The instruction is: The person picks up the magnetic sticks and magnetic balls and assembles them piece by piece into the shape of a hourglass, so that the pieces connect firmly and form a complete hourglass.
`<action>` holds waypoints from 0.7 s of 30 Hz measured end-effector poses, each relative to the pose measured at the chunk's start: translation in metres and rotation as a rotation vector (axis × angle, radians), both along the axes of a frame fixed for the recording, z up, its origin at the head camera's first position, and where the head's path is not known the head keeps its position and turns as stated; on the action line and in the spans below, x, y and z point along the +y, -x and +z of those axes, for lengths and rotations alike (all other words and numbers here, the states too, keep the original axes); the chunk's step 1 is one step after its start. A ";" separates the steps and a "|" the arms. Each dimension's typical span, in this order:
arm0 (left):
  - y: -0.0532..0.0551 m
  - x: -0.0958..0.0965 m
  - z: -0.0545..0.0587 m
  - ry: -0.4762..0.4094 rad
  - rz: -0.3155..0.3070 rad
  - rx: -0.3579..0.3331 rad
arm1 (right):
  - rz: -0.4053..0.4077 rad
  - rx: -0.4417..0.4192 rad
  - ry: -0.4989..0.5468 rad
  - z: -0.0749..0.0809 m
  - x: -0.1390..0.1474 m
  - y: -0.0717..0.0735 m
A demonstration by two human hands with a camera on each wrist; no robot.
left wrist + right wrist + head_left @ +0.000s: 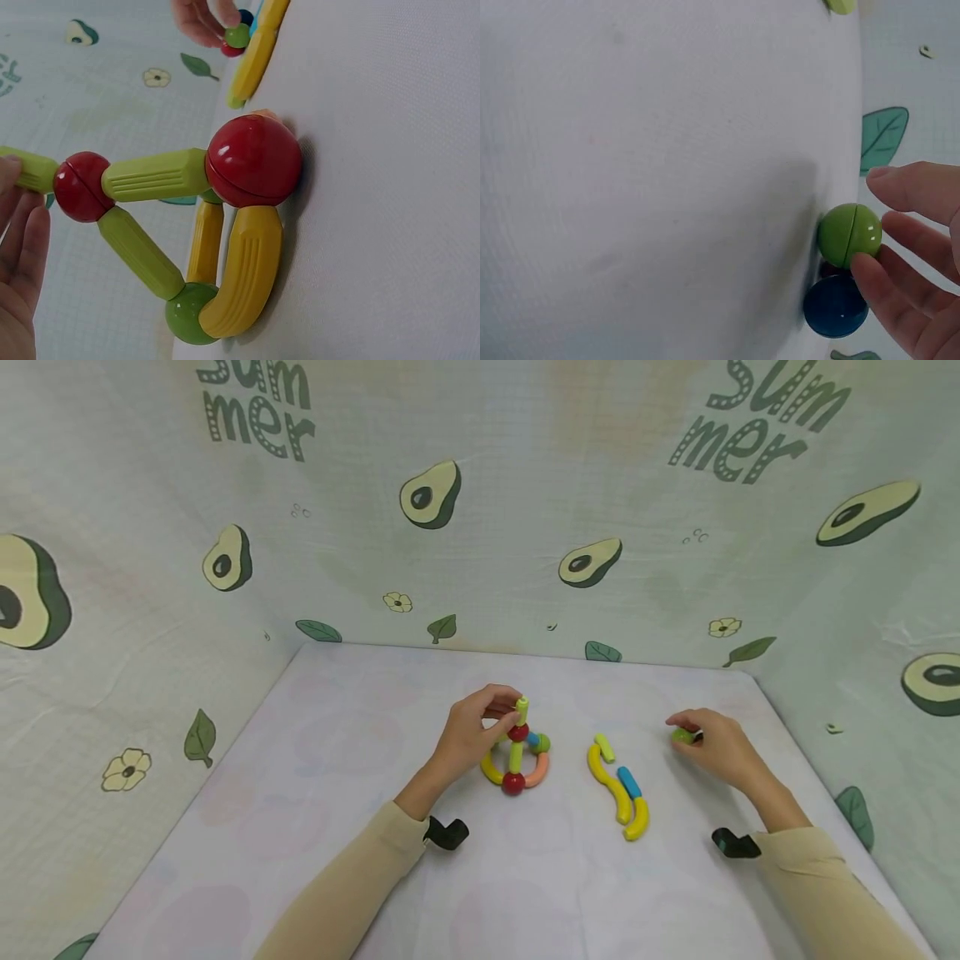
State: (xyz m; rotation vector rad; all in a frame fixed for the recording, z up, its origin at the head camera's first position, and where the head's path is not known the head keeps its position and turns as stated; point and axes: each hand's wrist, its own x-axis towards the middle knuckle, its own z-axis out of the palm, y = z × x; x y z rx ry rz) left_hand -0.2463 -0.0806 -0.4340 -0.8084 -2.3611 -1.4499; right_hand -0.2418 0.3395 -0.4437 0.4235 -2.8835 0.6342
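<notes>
A toy frame of magnetic sticks and balls stands on the table, with a red ball point(513, 783) at its near base and another red ball point(82, 186) higher up. A light-green stick point(522, 710) rises from the upper ball, and my left hand point(480, 727) pinches it between thumb and fingers. Curved yellow point(251, 270) and orange point(537, 770) sticks form part of the base, along with green balls. To the right, my right hand point(712, 745) is at a loose green ball point(849, 235); fingertips touch it while the thumb stands apart. Beside that lies a dark blue ball point(835, 306).
Loose sticks lie between my hands: a wavy yellow one point(609, 785), a short green one point(604, 747), a blue one point(629, 782) and a curved yellow one point(637, 820). A red ball point(231, 49) is beside the loose green ball. Printed cloth walls border the table.
</notes>
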 end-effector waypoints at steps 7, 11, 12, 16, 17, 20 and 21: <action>0.001 0.000 -0.001 0.000 0.002 0.006 | -0.003 -0.051 -0.015 -0.005 0.000 0.001; 0.001 0.000 -0.001 0.004 -0.001 0.017 | 0.010 -0.055 -0.027 -0.009 -0.001 0.001; 0.001 0.000 -0.001 0.006 -0.001 0.021 | 0.011 -0.055 -0.026 -0.009 -0.002 0.001; 0.001 0.000 0.000 0.013 0.002 0.021 | 0.004 -0.071 -0.030 -0.011 -0.006 0.001; 0.001 0.000 0.000 0.013 0.002 0.020 | 0.003 -0.078 -0.032 -0.011 -0.008 0.001; 0.001 -0.001 0.000 0.004 0.003 0.010 | 0.007 -0.079 -0.038 -0.007 -0.015 0.000; 0.001 -0.001 0.000 0.001 0.003 0.007 | 0.012 -0.072 -0.035 -0.004 -0.019 -0.001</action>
